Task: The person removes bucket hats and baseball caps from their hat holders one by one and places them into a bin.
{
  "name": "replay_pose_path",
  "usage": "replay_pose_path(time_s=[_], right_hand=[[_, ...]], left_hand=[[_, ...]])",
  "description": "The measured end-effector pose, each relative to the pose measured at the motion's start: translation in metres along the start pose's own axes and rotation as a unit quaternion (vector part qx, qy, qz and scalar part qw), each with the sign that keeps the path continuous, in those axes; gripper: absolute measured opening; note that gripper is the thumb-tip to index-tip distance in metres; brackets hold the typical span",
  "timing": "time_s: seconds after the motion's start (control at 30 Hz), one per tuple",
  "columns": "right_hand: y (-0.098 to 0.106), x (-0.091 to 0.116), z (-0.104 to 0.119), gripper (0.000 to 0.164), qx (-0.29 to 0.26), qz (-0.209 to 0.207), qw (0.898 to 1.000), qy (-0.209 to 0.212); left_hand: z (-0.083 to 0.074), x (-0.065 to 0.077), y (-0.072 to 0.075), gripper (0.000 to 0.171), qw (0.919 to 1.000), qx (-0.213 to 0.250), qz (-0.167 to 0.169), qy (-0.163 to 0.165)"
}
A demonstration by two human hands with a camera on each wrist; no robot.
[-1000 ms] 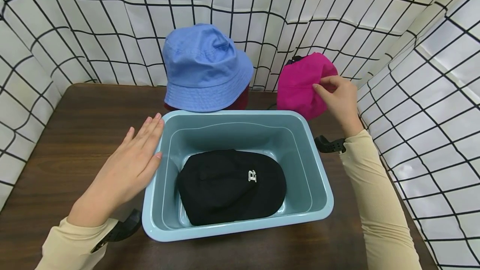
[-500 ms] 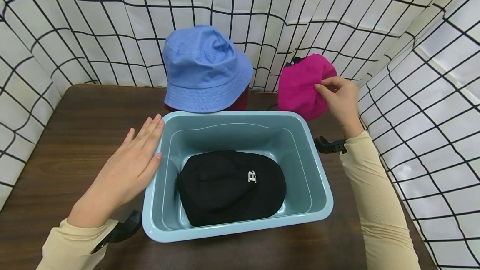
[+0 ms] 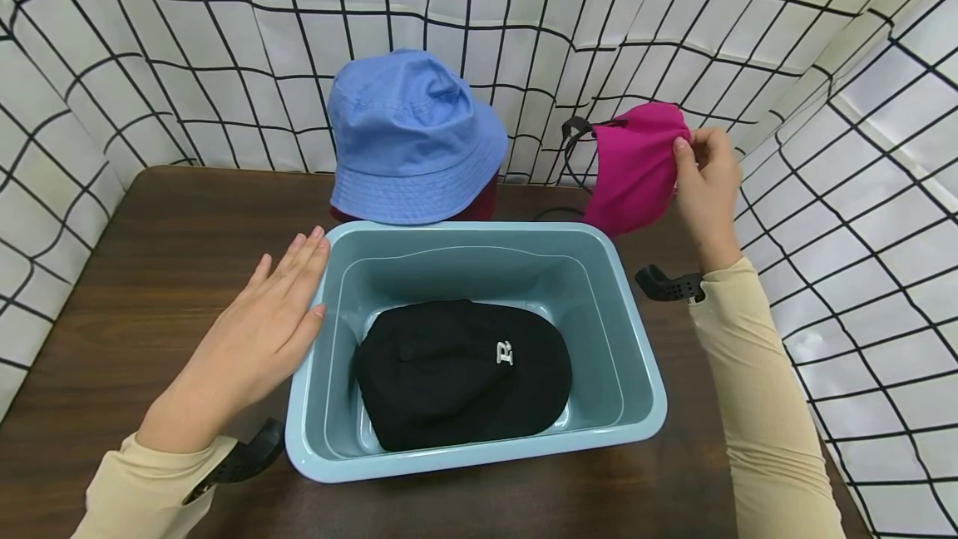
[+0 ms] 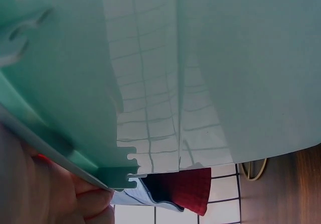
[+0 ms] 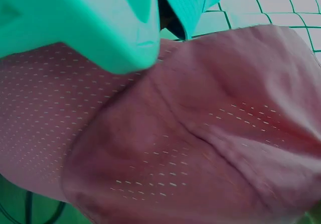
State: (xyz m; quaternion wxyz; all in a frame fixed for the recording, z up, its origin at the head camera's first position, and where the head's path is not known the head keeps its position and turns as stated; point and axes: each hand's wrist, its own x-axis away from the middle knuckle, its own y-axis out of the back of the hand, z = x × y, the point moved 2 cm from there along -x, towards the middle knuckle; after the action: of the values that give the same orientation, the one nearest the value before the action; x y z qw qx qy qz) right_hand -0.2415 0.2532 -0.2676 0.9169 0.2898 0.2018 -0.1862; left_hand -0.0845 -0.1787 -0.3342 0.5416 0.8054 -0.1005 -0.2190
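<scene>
My right hand [image 3: 707, 185] pinches the edge of a bright pink hat [image 3: 638, 169] between thumb and fingers, behind the right corner of a light blue plastic bin [image 3: 479, 453]. A black cord [image 3: 572, 135] trails from the hat's left side. Seen from the right wrist, the fabric of the pink hat [image 5: 200, 133] has rows of small perforations and fills most of the view. With fingers straight, my left hand [image 3: 250, 331] rests against the bin's left rim. Inside the bin lies a black cap [image 3: 449, 381] bearing a white letter.
Behind the bin, a blue bucket hat [image 3: 412, 140] is stacked over a dark red hat [image 3: 479, 202], mostly covered. A white-lined black wire grid [image 3: 524, 15] walls the back and sides of the brown wooden table [image 3: 187, 231].
The right hand has moved slightly right and up, pulling the pink hat with it. Its black cord shows more on the left. Left hand, bin and black cap have stayed put.
</scene>
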Motion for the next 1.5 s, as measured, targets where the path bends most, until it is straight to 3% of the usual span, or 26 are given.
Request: replay_pose_path(time_s=[0.37, 0.5, 0.73, 1.0, 1.1, 1.27, 1.5], right_hand=[[0.012, -0.011, 0.001, 0.006, -0.068, -0.090, 0.994, 0.016], [0.014, -0.013, 0.001, 0.002, -0.077, -0.092, 0.992, 0.030], [0.017, -0.014, 0.001, 0.017, -0.062, -0.080, 0.994, 0.029], [0.030, -0.018, 0.010, 0.002, -0.134, -0.112, 0.984, 0.013], [0.036, -0.018, 0.017, 0.005, -0.156, -0.134, 0.979, 0.012], [0.041, -0.019, 0.022, 0.006, -0.154, -0.154, 0.976, 0.012], [0.046, -0.033, 0.005, 0.007, -0.128, -0.182, 0.975, -0.016]], left_hand=[[-0.001, -0.002, 0.000, 0.063, 1.0000, 0.003, 0.003, -0.001], [-0.001, -0.002, 0.000, 0.063, 1.0000, 0.001, 0.005, 0.001], [0.000, 0.000, 0.000, 0.063, 1.0000, 0.001, 0.005, 0.003], [0.000, -0.001, -0.001, 0.063, 1.0000, 0.005, 0.005, 0.004], [0.000, -0.001, 0.000, 0.063, 0.9999, 0.005, 0.006, 0.007], [0.000, 0.000, 0.000, 0.063, 0.9999, 0.005, 0.007, 0.010], [-0.001, 0.000, 0.000, 0.063, 0.9999, 0.006, 0.007, 0.010]])
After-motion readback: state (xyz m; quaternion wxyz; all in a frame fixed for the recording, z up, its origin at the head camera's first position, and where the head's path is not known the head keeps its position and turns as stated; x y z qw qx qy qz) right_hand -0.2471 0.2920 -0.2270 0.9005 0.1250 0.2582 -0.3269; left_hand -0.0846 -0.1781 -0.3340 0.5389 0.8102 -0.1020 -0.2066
